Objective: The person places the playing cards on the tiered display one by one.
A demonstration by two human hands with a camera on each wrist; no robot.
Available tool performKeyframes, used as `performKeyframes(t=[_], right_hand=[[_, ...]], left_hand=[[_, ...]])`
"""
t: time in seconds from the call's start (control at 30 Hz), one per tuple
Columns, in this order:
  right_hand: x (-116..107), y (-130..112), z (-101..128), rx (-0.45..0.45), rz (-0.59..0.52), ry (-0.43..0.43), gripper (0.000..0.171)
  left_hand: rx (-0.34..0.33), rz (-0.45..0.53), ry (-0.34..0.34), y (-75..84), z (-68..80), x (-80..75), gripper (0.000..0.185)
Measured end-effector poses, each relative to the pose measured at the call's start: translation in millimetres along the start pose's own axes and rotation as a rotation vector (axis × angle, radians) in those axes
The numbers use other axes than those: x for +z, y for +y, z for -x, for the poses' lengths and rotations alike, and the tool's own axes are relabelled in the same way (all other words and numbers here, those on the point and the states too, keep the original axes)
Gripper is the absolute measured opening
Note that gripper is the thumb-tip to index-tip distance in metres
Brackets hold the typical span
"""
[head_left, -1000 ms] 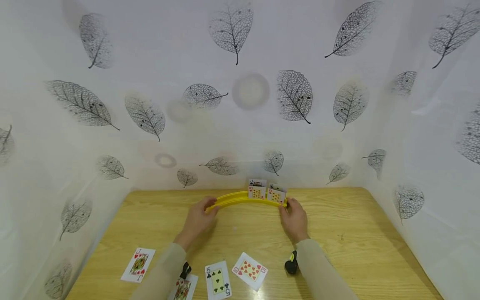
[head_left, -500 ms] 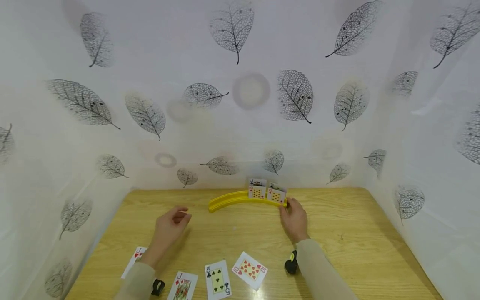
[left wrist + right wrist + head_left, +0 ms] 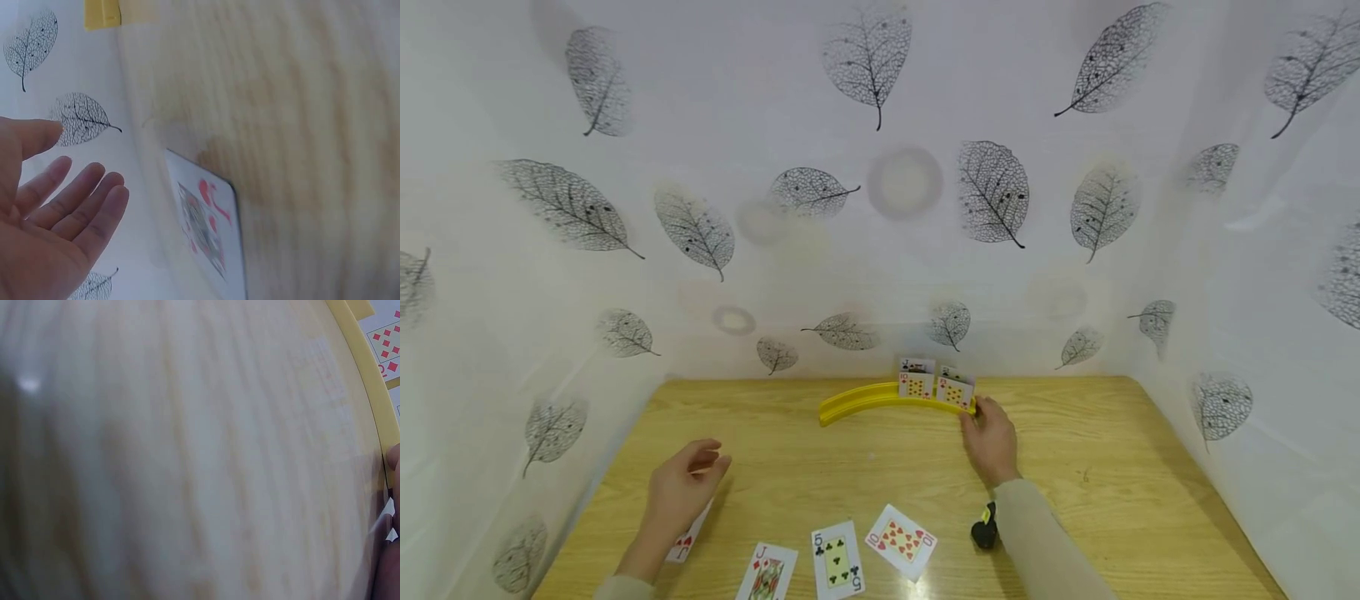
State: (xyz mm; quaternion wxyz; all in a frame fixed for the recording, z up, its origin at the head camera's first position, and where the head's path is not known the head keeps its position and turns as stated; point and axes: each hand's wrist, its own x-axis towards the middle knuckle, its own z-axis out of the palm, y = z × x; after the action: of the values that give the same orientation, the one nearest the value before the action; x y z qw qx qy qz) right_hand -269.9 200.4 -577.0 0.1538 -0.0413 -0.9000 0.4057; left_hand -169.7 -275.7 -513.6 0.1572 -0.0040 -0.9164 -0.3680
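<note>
A: We have the yellow curved card rack [image 3: 880, 400] standing near the far edge of the wooden table [image 3: 1112, 467]. Three cards stand in its right half; we read a ten of diamonds [image 3: 914, 385] in front, the other two too small to call.

B: Right hand [image 3: 992, 440]: resting at the rack's right end, fingertips against the yellow rim. Whether they curl round it or merely touch, we cannot tell; the right wrist view is blurred and shows only the rim and a sliver of finger.

A: Left hand [image 3: 681, 493]: in the air above the table's near left, palm up, fingers loosely spread, nothing in it. The left wrist view shows the same, an open palm. Just under it lies a face-up red jack [image 3: 209, 228], partly covered by the hand in the head view.

B: Lying flat along the near edge besides: another jack [image 3: 765, 573], the five of clubs [image 3: 836, 560], the ten of hearts [image 3: 901, 542].

A: Our reading: three cards racked, four on the table, the rack's left half unfilled. Roughly the midpoint, we judge, if all seven belong in the rack.
</note>
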Motion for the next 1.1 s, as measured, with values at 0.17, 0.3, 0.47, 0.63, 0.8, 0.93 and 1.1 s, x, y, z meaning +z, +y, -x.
performKeyframes(t=[0.17, 0.3, 0.47, 0.63, 0.8, 0.93, 1.1], right_hand=[[-0.8, 2.0, 0.3, 0.02, -0.01, -0.015, 0.051], [-0.4, 4.5, 0.3, 0.029, -0.006, -0.021, 0.051], [-0.9, 4.3, 0.3, 0.03, -0.008, -0.025, 0.051], [-2.1, 1.0, 0.3, 0.028, -0.014, -0.025, 0.05], [-3.4, -1.1, 0.8, 0.019, -0.011, -0.022, 0.05], [-3.1, -0.3, 0.9, 0.021, -0.008, -0.027, 0.05], [-1.4, 0.0, 0.5, 0.016, -0.016, -0.024, 0.05]], left_hand=[[-0.011, -0.064, -0.034, -12.5, 12.6, -12.8, 0.036], [-0.028, -0.1, -0.086, -23.2, 19.9, -25.4, 0.043], [0.022, -0.195, -0.176, -39.2, 27.7, -38.8, 0.054], [0.057, -0.212, -0.244, -54.1, 35.2, -48.0, 0.065], [0.068, -0.256, -0.289, -64.0, 37.4, -53.5, 0.072], [0.062, -0.285, -0.319, -67.0, 37.7, -55.3, 0.079], [0.052, -0.326, -0.368, -69.6, 35.4, -54.5, 0.083]])
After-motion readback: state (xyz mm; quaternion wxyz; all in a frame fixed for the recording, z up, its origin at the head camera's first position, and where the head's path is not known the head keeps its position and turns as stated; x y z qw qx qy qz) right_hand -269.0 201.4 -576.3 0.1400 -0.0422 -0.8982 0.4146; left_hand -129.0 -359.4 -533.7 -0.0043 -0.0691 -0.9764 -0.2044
